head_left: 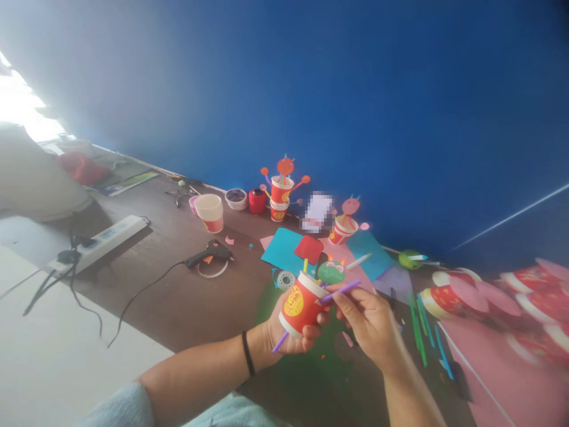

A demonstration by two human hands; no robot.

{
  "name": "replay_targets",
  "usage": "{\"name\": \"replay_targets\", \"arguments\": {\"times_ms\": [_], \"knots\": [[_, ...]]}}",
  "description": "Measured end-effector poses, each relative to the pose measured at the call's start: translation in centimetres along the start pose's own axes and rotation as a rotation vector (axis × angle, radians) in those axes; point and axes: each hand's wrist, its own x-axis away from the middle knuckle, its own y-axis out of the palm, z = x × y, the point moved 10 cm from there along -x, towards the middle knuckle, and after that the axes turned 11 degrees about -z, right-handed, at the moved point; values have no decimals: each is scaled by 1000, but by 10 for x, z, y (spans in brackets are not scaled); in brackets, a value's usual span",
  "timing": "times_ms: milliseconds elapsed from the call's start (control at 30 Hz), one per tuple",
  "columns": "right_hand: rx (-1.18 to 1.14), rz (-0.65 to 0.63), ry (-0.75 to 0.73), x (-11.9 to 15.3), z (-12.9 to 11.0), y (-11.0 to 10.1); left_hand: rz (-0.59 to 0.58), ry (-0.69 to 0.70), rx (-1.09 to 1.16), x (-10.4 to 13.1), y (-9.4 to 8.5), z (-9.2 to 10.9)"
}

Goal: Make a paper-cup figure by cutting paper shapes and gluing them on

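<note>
My left hand is wrapped round a red paper cup with a yellow round emblem, held tilted above the table. A purple straw pokes out at the cup's lower left, and a yellow one rises above its rim. Between the fingertips of my right hand is a purple straw, which meets the cup's right side. Behind the cup shows a green paper face with pink and orange pieces; how it is fixed is hidden.
A glue gun lies left on the brown table, its cord running toward a white power strip. Finished cup figures stand by the blue wall. Coloured paper lies mid-table; green and blue straws and more red cups are right.
</note>
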Motion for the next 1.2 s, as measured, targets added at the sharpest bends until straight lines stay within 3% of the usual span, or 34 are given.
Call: {"name": "replay_targets", "arguments": {"times_ms": [233,333,533,667,833,1033,1200], "knots": [[47,-80,-9,0,-9,4,-35,38,-71,-3,3,7],[-20,-179,-19,5,-9,14,-77,25,-141,-3,6,7],[-231,-187,-51,14,6,19,-41,84,-206,7,-6,16],[-316,-137,-19,16,15,20,-64,82,-296,12,-5,22],[-458,-91,-40,19,9,24,-6,103,-365,16,-3,32],[-525,-45,-19,22,6,27,-11,4,-347,20,-14,28],[-660,30,44,20,18,30,-2,179,-445,23,-2,44]]}}
